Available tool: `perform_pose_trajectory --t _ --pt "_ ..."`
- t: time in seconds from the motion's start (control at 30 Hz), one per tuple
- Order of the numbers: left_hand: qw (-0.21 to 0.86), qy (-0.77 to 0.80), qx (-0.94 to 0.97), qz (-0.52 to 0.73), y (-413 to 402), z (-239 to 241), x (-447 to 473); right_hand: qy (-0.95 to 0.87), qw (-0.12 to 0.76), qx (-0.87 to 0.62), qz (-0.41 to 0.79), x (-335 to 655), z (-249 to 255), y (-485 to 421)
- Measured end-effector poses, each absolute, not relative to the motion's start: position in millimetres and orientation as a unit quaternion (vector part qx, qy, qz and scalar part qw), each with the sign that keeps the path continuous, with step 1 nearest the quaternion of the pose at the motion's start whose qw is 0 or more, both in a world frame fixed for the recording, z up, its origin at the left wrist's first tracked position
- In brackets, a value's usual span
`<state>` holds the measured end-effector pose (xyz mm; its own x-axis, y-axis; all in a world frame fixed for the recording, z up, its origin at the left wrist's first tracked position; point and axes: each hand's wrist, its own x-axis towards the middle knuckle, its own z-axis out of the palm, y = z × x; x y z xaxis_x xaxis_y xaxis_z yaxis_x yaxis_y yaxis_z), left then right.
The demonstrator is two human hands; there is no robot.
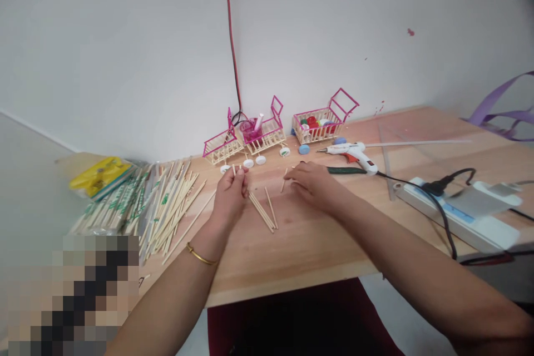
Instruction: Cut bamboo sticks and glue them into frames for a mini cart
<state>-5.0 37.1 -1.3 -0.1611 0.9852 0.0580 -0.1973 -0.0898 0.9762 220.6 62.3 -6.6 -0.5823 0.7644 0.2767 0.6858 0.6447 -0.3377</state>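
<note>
My left hand (232, 192) is closed around thin wooden sticks (234, 169), whose ends poke out above the fingers. Just to its right, several cut sticks (262, 212) lie on the wood, their upper ends close to my fingertips. My right hand (311, 181) is bent over the table, its fingertips at a short wooden stick (283, 182); the thumb's grip is partly hidden. Behind that hand lies a tool with a dark green handle (346, 170), its front end mostly covered. A white glue gun (352, 153) rests just beyond it.
Three small stick-built carts stand along the wall: a left one (223, 147), a middle one (267, 136), and a right one (319, 125) holding coloured caps. Loose sticks (177, 211) and a yellow packet (100, 175) lie left. A power strip (459, 217) with cables sits right.
</note>
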Motion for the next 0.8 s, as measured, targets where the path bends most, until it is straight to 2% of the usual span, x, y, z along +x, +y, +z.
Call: perform_pose_trajectory --t 0.1,0.23,0.5,0.8 --pt "0.475 0.472 0.443 0.597 39.8 -7.8 -5.3 -0.893 0.154 -0.413 0.086 210.3 -11.6 57.3" --pt "0.509 0.46 0.408 0.602 41.1 -11.1 -4.2 -0.887 0.122 -0.44 0.065 208.2 -13.5 57.1" --pt "0.569 0.418 0.335 0.624 41.7 2.6 -6.1 -0.86 0.17 -0.48 0.048 215.7 -6.9 59.7" --pt "0.587 0.425 0.334 0.603 27.8 20.1 -7.3 -0.937 0.185 -0.28 0.098 183.8 -5.7 32.2"
